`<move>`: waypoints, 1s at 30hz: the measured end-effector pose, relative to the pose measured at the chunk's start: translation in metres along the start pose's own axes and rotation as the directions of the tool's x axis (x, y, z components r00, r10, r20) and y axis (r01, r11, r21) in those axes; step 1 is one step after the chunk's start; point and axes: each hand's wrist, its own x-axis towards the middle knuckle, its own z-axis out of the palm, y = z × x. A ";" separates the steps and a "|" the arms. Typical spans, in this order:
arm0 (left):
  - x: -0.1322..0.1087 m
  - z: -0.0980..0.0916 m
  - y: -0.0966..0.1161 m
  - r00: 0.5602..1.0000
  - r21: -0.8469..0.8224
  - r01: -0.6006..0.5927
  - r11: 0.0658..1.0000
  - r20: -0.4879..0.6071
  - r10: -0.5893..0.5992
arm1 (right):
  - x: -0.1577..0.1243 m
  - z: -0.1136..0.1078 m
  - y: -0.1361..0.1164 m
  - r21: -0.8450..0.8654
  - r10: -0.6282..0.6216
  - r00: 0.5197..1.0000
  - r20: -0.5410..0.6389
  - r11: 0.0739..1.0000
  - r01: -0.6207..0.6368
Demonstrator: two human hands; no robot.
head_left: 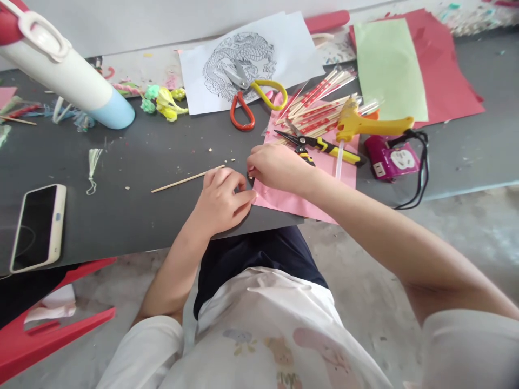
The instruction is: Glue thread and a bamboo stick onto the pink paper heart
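My left hand (224, 199) rests on the dark table (133, 162) with its fingers curled, pressing at the corner of a pink paper sheet (284, 201). My right hand (271, 165) is just beyond it, fingers pinched together at the same corner on something too small to make out. A thin wooden stick (184, 180) lies on the table with its right end touching my left hand. Black-and-yellow cutters (320, 145) lie on the pink sheet just right of my right hand.
A yellow glue gun (367, 125), a bundle of chopsticks (324, 105), a purple socket (391, 161), scissors (251, 97) on a dragon print (259, 54), green and red paper (389, 65), a phone (38, 227), a white-blue bottle (68, 75), a red chair (48, 329).
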 end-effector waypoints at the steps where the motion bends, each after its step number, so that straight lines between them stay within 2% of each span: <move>1: 0.000 0.000 0.000 1.000 0.000 -0.001 1.000 -0.003 0.001 | 0.000 0.000 -0.001 -0.008 -0.011 1.000 0.004 1.000 0.011; 5: 0.000 0.000 0.000 1.000 0.001 -0.005 1.000 -0.009 0.005 | -0.002 0.002 0.002 -0.003 -0.051 0.999 -0.006 0.999 0.051; 11: -0.001 0.002 -0.001 1.000 -0.006 0.004 1.000 -0.024 -0.004 | -0.026 0.001 0.009 0.137 -0.016 0.990 -0.142 0.990 0.036; 16: -0.002 0.002 -0.001 1.000 0.004 0.002 1.000 -0.012 -0.002 | -0.061 0.005 -0.002 0.262 0.069 0.975 -0.213 0.965 -0.011; 19: -0.002 0.002 0.000 1.000 0.007 -0.001 1.000 -0.014 0.001 | -0.077 0.010 -0.010 0.422 0.157 0.954 -0.256 0.906 -0.035; 21: -0.002 0.002 0.000 1.000 0.007 -0.002 1.000 -0.012 0.002 | -0.084 0.014 -0.013 0.603 0.270 0.930 -0.250 0.795 -0.069; 22: -0.002 0.002 0.000 1.000 0.005 -0.002 1.000 -0.010 0.002 | -0.087 0.015 -0.015 0.709 0.336 0.914 -0.228 0.701 -0.081; 25: -0.003 0.003 -0.001 1.000 -0.005 -0.002 1.000 -0.016 0.002 | -0.093 0.020 -0.016 0.946 0.460 0.881 -0.113 0.322 -0.047; 27: -0.004 0.004 -0.001 1.000 -0.025 0.010 1.000 -0.005 -0.010 | -0.096 0.023 -0.016 0.996 0.468 0.882 -0.059 0.093 0.017; 30: -0.005 0.004 -0.002 0.999 -0.060 0.037 0.997 0.030 -0.035 | -0.098 0.026 -0.016 0.989 0.459 0.888 -0.033 -0.112 0.095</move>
